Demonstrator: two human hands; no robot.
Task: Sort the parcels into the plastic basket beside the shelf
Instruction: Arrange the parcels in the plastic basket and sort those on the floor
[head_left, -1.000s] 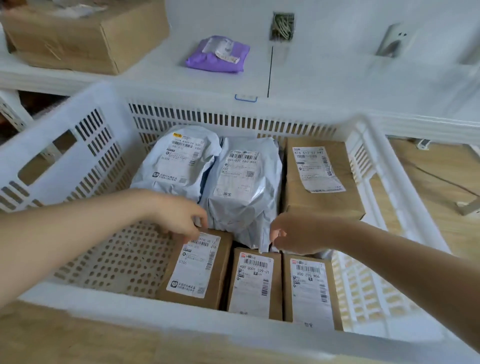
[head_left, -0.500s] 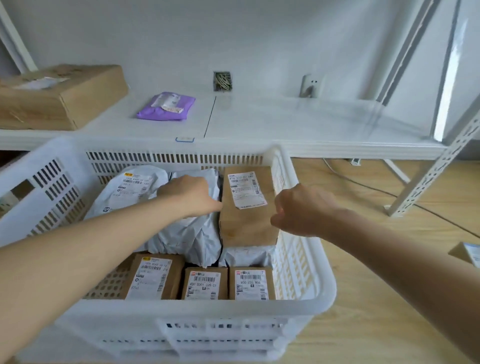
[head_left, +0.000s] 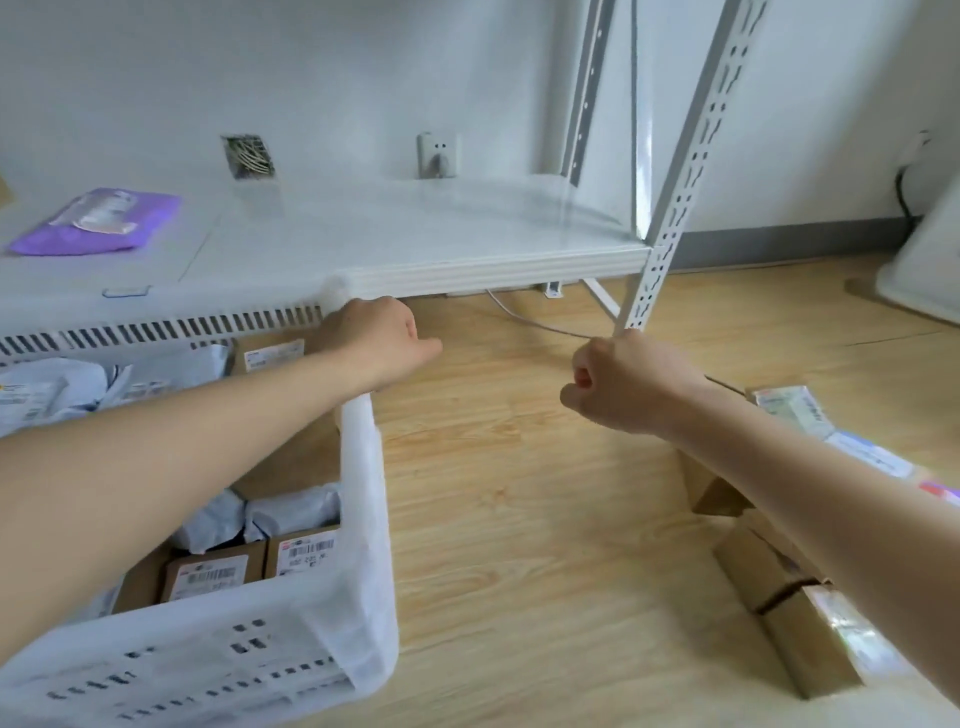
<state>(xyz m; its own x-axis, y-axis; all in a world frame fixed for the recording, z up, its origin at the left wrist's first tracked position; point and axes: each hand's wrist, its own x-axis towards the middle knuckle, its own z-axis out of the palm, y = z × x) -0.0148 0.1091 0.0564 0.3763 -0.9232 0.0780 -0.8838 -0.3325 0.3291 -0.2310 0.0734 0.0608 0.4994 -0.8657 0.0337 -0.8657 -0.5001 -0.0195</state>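
Note:
The white plastic basket (head_left: 363, 467) stands at the lower left, on the floor in front of the shelf (head_left: 467, 260). Inside lie grey mailer bags (head_left: 291, 512), two small brown labelled boxes (head_left: 208, 574) along its near wall, and a larger brown box (head_left: 270, 353) at the back. My left hand (head_left: 379, 340) hovers over the basket's right rim, fingers loosely curled, holding nothing. My right hand (head_left: 623, 384) is curled in an empty fist above the wooden floor. To its right, several brown parcels (head_left: 795, 623) lie on the floor, partly hidden by my right forearm.
A purple mailer bag (head_left: 98, 221) lies on the shelf at the left. A perforated shelf upright (head_left: 675, 197) reaches the floor just behind my right hand. A cable (head_left: 535, 325) runs across the floor under the shelf. A white object (head_left: 924, 270) stands at the far right.
My view has swung right, away from the basket's inside. My left hand has come off the grey bag to the basket's right rim, and my right hand has moved out over the floor.

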